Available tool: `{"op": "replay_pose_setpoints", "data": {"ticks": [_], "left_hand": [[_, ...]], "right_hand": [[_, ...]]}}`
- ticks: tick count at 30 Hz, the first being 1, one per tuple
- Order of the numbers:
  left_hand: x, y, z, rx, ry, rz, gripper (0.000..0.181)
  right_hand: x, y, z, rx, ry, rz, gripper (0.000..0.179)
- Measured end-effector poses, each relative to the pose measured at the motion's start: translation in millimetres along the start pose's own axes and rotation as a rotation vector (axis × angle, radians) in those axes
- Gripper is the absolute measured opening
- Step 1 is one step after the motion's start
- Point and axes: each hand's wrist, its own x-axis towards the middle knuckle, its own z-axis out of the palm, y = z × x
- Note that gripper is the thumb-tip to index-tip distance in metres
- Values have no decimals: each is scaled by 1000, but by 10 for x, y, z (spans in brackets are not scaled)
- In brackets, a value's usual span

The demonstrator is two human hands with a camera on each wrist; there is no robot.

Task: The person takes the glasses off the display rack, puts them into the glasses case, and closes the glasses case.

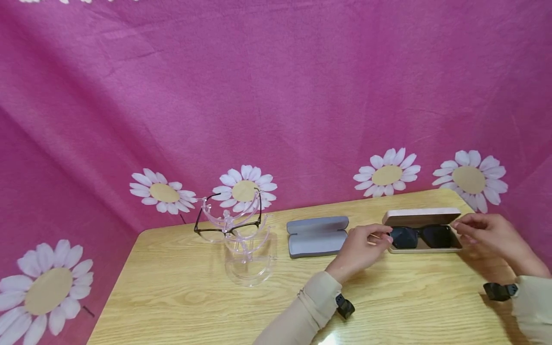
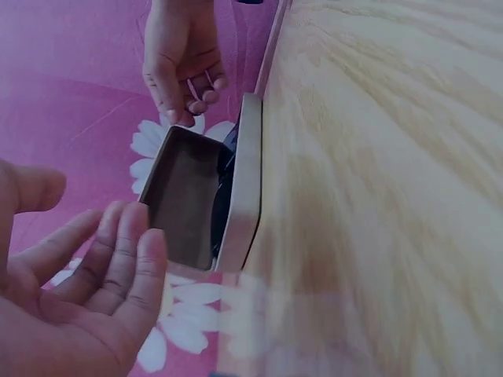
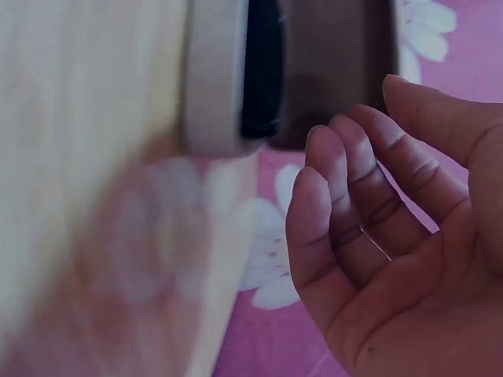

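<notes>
The left hand (image 1: 360,249) and right hand (image 1: 496,235), fingers relaxed and gripping nothing, flank the pale case (image 1: 424,250), where the sunglasses (image 1: 404,237) lie under a raised lid (image 1: 422,212). Seating them looks like the step in hand; the next move probably calls for steadying the base and lowering the lid. Beyond, a grey case (image 1: 318,245) stands open.

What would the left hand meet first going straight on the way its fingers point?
Probably the open beige rectangular hard case holding black sunglasses; whether the fingers touch it now is unclear.
</notes>
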Motion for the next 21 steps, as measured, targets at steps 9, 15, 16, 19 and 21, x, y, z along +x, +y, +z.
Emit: {"op": "replay_pose_setpoints", "data": {"ticks": [9,15,16,19,21], "left_hand": [[-325,-39,-374,-122,34,84,23],[-538,-76,-659,-164,65,120,24],[-569,-80,-707,-160,75,126,24],[-652,-77,-843,-138,113,137,24],[-711,-62,-930,-152,130,132,24]], "right_hand": [[23,-395,91,-112,-1,-55,25],[53,-641,236,-62,58,-212,13],[55,-681,280,-54,63,-236,12],[58,-807,424,-80,68,-280,15],[59,-906,513,-114,62,-293,20]]}}
